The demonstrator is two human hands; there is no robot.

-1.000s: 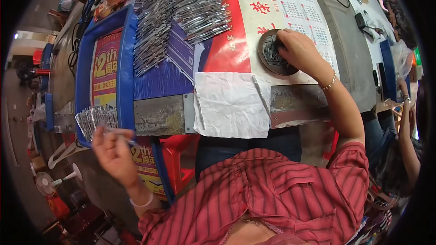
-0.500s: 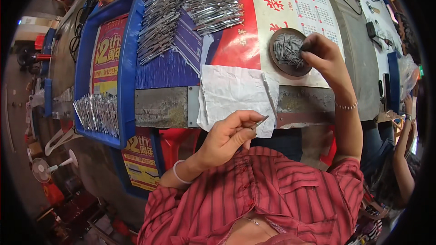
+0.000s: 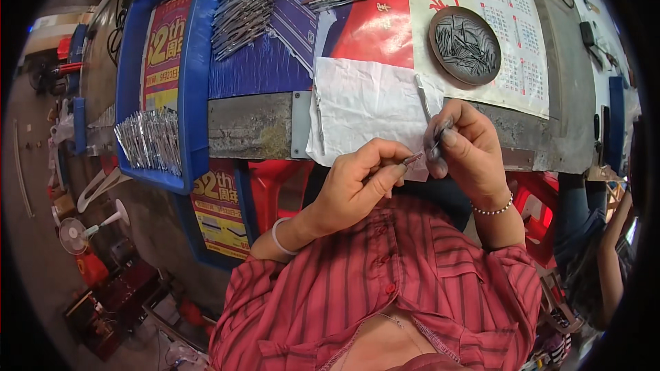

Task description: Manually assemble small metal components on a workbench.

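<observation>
Inside the dish (image 3: 449, 71) lie dark pins (image 3: 468, 42); the tray (image 3: 195, 89), silver pieces (image 3: 149, 141).

Metal pc. (image 3: 413, 159) part-hid. in L fingers (image 3: 386, 178)

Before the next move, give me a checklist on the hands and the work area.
1. Left hand gripping the slim part: ok.
2. Right hand gripping a dark piece: ok; whether there is more than one, cannot tell.
3. Those parts touching each other: cannot tell.
4. Round dish stocked with dark pins: ok.
5. White sheet lying smooth: not ok, creased.
6. Blue tray holding silvery pieces at its near end: ok.
</observation>
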